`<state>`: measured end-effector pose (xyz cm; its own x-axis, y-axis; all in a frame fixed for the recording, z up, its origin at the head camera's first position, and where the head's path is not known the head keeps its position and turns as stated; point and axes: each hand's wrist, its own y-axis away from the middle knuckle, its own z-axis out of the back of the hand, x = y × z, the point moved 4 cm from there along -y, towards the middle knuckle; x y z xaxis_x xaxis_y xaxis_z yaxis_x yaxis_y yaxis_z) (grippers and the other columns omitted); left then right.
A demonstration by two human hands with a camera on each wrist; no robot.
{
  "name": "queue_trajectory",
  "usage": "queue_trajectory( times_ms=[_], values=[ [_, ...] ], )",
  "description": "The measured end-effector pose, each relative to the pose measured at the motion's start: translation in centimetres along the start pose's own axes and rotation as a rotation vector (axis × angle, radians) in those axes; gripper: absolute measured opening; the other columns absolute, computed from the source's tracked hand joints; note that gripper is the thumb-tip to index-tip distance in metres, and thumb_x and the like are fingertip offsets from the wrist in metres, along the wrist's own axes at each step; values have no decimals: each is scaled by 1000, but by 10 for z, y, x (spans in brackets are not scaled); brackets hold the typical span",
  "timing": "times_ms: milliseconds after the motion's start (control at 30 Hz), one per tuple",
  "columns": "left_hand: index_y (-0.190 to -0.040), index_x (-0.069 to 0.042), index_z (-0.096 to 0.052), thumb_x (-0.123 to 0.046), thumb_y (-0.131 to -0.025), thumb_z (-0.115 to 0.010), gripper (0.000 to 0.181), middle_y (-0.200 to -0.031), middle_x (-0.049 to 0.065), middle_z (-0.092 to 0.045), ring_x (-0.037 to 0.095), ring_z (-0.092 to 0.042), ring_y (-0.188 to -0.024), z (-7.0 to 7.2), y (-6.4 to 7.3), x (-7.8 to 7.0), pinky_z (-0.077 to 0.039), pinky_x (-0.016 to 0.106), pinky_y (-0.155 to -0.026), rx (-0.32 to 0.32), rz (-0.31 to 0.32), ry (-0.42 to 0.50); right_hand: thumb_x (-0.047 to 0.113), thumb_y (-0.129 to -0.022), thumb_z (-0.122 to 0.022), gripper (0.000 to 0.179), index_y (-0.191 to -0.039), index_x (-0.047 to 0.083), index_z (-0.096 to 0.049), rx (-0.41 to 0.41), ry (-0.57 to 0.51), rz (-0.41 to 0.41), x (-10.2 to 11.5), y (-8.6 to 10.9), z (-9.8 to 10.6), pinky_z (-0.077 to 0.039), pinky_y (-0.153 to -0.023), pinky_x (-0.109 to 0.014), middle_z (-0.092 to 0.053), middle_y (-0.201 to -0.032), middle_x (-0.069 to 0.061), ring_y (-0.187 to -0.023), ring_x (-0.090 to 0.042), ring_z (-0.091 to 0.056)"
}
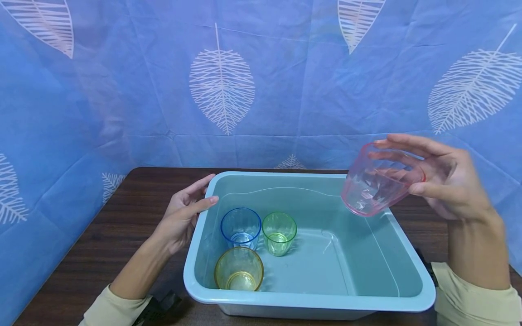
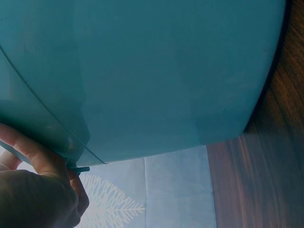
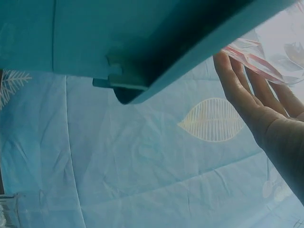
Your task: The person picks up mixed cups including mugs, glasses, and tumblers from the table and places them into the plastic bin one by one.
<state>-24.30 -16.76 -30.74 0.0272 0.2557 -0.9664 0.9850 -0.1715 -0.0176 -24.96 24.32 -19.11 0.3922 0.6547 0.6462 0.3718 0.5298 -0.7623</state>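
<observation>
My right hand holds a clear pink cup between thumb and fingers, tilted, over the right back corner of a light blue plastic basin. In the right wrist view, part of the pink cup shows above the fingers. My left hand grips the basin's left rim, thumb over the edge and fingers outside; the left wrist view shows this hand at the rim from below. Inside the basin, on its left side, stand a blue cup, a green cup and a yellow cup.
The basin stands on a dark brown wooden table. Behind and to the left hangs a blue cloth with white leaf prints. A clear glass-like object shows partly at the lower left edge of the right wrist view.
</observation>
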Motion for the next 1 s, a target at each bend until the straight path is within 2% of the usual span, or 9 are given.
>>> queue_trajectory(
  times_ms=[333, 667, 1000],
  values=[
    [-160, -6, -37, -1, -101, -62, 64, -109, 5, -55, 6, -71, -77, 3, 1, -1, -64, 23, -67, -10, 0, -6, -36, -80, -54, 68, -142, -32, -26, 13, 72, -30, -3, -4, -10, -48, -111, -55, -47, -145, -41, -135, -48, -52],
    [-160, -6, -38, -1, -101, -62, 64, -114, 7, -54, 8, -74, -85, 5, 2, -3, -64, 27, -72, -12, 1, -11, -39, -79, -49, 72, -146, -30, -22, 26, 116, -111, -6, -2, -15, -51, -109, -50, -44, -149, -38, -137, -46, -51],
    [-160, -7, -38, 0, -101, -62, 64, -109, 5, -55, 6, -71, -78, 3, -3, -1, -64, 25, -70, -10, 0, -8, -40, -77, -50, 74, -145, -30, -24, 39, 149, -137, -10, 1, -18, -53, -108, -50, -44, -150, -35, -138, -43, -51]
  ],
)
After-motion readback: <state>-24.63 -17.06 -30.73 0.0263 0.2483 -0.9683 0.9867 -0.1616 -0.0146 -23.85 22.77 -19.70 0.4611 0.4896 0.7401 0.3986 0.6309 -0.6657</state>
